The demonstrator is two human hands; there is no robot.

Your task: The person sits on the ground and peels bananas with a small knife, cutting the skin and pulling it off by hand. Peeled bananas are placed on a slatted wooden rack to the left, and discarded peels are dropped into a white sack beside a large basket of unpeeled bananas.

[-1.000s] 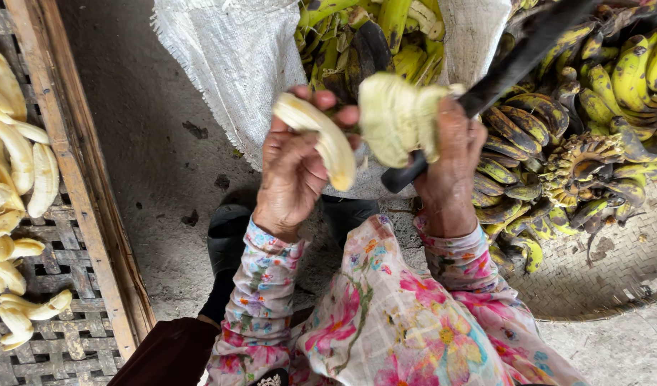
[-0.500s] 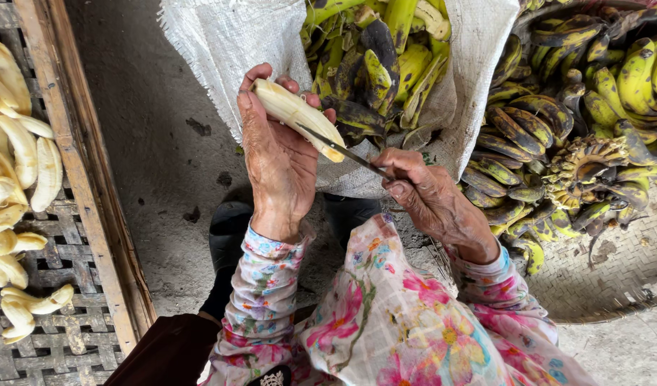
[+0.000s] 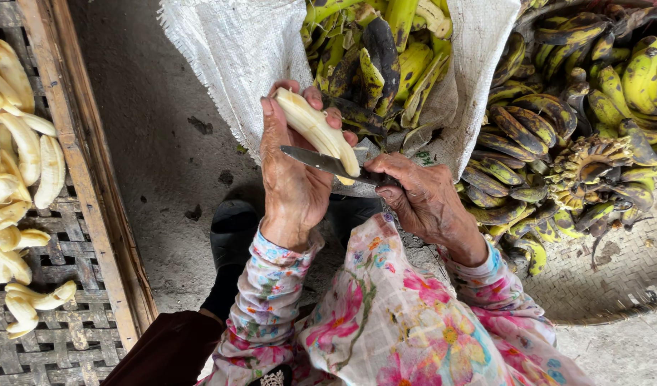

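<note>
My left hand (image 3: pixel 294 179) grips a peeled pale banana (image 3: pixel 315 130), held up over the mouth of a white woven sack (image 3: pixel 235 57). My right hand (image 3: pixel 421 200) holds a knife (image 3: pixel 321 163) by its handle. The blade lies flat across my left palm and meets the lower end of the banana. Both wrists wear floral sleeves. The sack holds several yellow-green and black banana peels (image 3: pixel 385 53).
A woven bamboo tray (image 3: pixel 64 236) with a wooden frame lies at the left, carrying several peeled bananas (image 3: pixel 21 136). Bunches of unpeeled green-yellow bananas (image 3: pixel 579 114) fill a flat woven basket (image 3: pixel 614 279) at the right. A dark shoe (image 3: pixel 232 229) rests on the concrete floor.
A second ago my right hand held the stripped peel beside the banana; the peel is gone. The knife blade has since moved left, across my left palm and against the banana's end.
</note>
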